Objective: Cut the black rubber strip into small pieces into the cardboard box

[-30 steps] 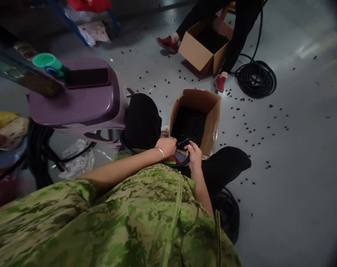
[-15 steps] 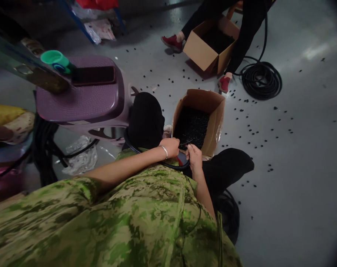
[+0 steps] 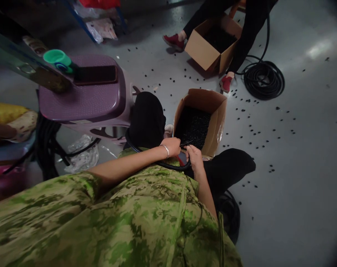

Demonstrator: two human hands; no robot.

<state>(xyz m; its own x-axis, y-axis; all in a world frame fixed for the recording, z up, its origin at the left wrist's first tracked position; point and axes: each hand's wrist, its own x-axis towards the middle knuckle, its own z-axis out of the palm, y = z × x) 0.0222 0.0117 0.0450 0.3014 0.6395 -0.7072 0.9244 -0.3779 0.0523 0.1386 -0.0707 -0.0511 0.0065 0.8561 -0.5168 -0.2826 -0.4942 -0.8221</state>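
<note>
My left hand (image 3: 172, 147), with a silver bracelet at its wrist, is closed over the near edge of a cardboard box (image 3: 217, 120). A thin dark pointed tool (image 3: 187, 142) sticks out from it; its kind cannot be made out. Close beside it, my right hand (image 3: 194, 155) pinches a black hose (image 3: 171, 166). That hose loops from my left knee, under my left forearm, and up to the right fingers. Its end is hidden between the hands. Many small black pieces (image 3: 193, 126) fill the bottom of the box.
At left a purple stool (image 3: 82, 100) bears a phone (image 3: 95, 75) and a green cup (image 3: 57, 59). Ahead, a seated person's red shoe (image 3: 174, 40) is beside another box (image 3: 203, 50). A coiled black hose (image 3: 264, 79) lies at right. Small black bits dot the floor.
Both hands stay nearly in place over the box, with only slight finger movement. The whole view has shifted a little.
</note>
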